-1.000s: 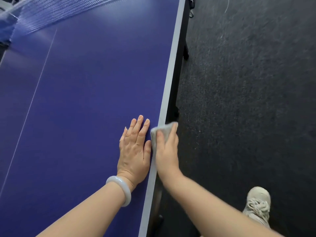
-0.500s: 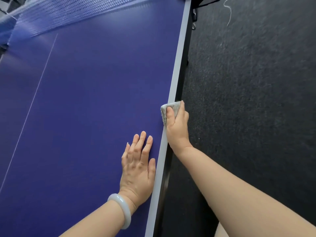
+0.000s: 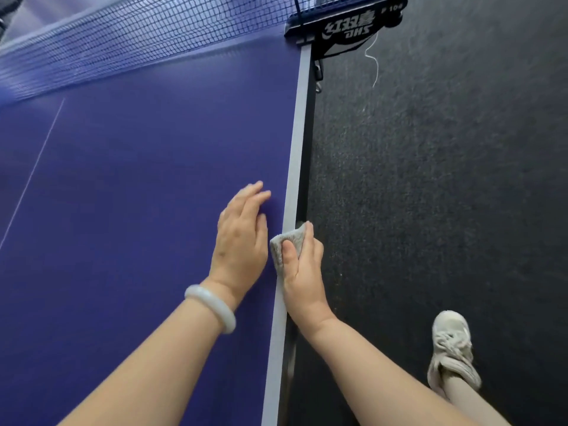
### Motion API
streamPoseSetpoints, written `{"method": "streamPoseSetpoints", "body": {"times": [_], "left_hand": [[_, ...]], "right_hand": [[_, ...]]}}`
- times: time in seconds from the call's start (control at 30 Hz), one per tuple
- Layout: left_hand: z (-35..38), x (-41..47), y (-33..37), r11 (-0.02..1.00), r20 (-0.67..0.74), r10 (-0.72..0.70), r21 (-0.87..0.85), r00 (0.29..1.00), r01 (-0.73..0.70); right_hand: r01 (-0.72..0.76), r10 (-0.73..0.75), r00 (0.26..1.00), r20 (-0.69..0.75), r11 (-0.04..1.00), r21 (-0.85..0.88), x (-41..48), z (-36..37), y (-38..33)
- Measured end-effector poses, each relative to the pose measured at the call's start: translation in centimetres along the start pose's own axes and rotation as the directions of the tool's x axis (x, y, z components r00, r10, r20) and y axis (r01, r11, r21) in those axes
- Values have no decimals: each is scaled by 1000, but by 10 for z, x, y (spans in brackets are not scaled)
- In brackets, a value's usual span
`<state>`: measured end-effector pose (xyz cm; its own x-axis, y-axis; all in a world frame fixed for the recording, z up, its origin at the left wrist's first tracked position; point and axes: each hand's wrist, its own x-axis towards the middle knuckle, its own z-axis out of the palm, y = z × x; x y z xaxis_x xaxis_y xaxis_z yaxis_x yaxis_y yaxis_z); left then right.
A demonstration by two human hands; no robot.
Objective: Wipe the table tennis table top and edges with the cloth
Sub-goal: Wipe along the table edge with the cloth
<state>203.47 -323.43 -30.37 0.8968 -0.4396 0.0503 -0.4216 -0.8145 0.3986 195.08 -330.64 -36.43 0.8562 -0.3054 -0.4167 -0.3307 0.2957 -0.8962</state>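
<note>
One cloth (image 3: 287,238) against table edge (image 3: 295,149)

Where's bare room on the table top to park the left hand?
Bare blue top between the white centre line, the net and the left hand. Crowded at the grey edge, where the right hand grips the cloth beside it.

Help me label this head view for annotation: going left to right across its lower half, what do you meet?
White centre line → blue table top → left hand → cloth gripped by the right hand on the table's grey edge → dark carpet → pale shoe.
</note>
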Motion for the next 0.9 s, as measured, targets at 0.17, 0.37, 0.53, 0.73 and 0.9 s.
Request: {"method": "streamPoseSetpoints", "body": {"times": [0.17, 0.37, 0.53, 0.73, 0.9], "left_hand": [[23, 66, 4, 992, 49, -37, 123, 998, 31], [27, 67, -1, 990, 2, -44, 134, 999, 44], [26, 66, 7, 987, 1, -64, 149, 998, 63], [27, 67, 8, 975, 41, -91, 207, 995, 81], [25, 68, 9, 973, 38, -97, 215, 994, 87]], "right_hand": [[-1, 0, 1000, 19, 998, 65, -2, -1, -1], [-1, -7, 999, 44, 984, 178, 46, -7, -29], [76, -72, 997, -37, 985, 154, 127, -13, -69], [8, -7, 1000, -4, 993, 115, 37, -4, -34], [-12, 15, 997, -78, 999, 39, 120, -7, -72]]}}
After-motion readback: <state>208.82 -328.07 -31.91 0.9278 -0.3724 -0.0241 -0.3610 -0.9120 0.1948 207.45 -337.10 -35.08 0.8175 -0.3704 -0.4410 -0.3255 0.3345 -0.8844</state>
